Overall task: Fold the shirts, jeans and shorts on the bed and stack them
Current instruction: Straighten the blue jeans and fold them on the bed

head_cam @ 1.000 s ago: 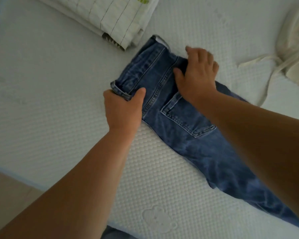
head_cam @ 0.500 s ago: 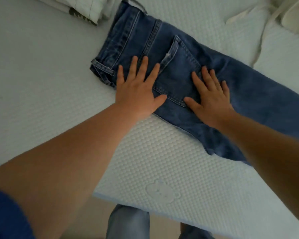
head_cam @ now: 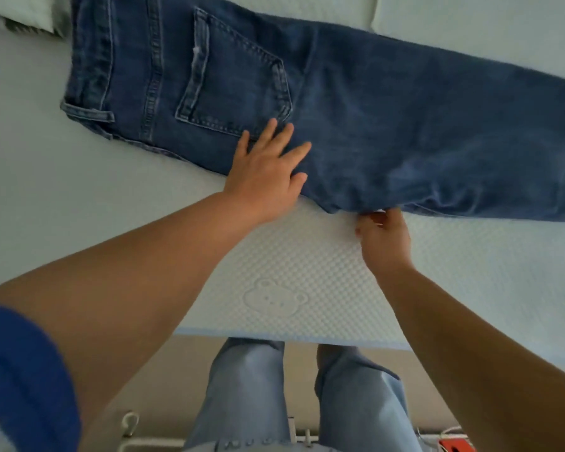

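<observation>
- The jeans (head_cam: 356, 102) are lying flat across the bed (head_cam: 62, 197), waistband off to the left, legs running out to the right.
- Left hand (head_cam: 268, 172) is laid flat on the denim just below the back pocket (head_cam: 232, 73), fingers straight and spread.
- Right hand (head_cam: 384, 236) is at the near edge of the jeans, fingertips pinching the fabric there.
</observation>
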Demonstrator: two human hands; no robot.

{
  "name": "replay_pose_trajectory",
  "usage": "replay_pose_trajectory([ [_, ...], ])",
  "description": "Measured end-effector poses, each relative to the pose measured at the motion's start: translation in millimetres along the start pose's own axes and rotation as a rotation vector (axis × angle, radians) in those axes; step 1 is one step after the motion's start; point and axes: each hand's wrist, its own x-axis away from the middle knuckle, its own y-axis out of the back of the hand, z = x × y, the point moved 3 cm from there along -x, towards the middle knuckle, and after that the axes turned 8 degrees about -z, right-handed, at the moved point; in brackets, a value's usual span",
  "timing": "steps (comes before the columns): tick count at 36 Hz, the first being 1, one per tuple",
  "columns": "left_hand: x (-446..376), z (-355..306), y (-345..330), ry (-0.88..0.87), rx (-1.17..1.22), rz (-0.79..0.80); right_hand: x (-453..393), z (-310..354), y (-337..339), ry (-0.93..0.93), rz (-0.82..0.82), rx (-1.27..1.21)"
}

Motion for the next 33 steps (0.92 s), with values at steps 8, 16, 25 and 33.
replay_pose_trajectory([
  [8,-29,-7,3,0.147,0.02,-0.128,-26,33,10,0.437,-0.15,0.098],
  [16,-57,-10,7,0.107,-0.06,-0.121,-32,36,-1,0.826,-0.11,0.721],
  [25,-66,-11,6,0.12,-0.053,-0.053,-28,51,-19,1.01,-0.055,0.621],
  [33,-74,-10,9,0.18,-0.006,0.022,25,-15,-13,0.864,0.016,0.359],
])
